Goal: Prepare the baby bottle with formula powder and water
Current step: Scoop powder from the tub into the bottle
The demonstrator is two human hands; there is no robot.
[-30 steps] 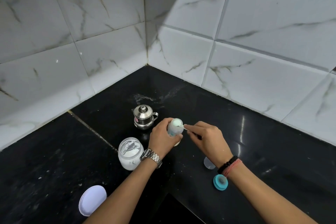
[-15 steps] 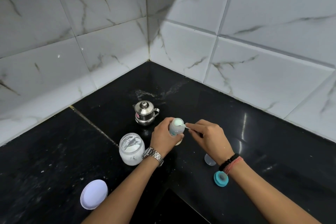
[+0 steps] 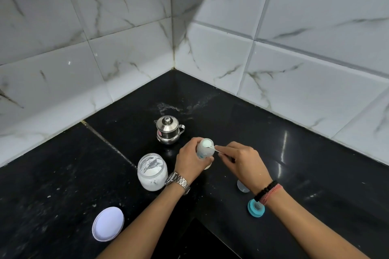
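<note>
- Little has changed over the last second: the left hand still grips the bottle by its body, and the right hand still pinches a thin spoon with its tip at the bottle's open mouth. Only the view has shifted a little.
- The bottle is held above the bench, between the steel pot and the person, tilted towards the camera.
- My reading: the powder step is under way or just ending. Water, and closing the bottle, appear still to come.
- The jar stands open just left of the left wrist with white powder inside. Its lid lies well apart, nearer the camera.
- The teal ring is partly hidden by the right wrist, and so is the clear cap beyond it.
- Hard to make out: whether the spoon's bowl is full or empty, how much powder the bottle holds, and its base behind the left fingers.
- The pot's lid is on, so its contents cannot be seen.
</note>
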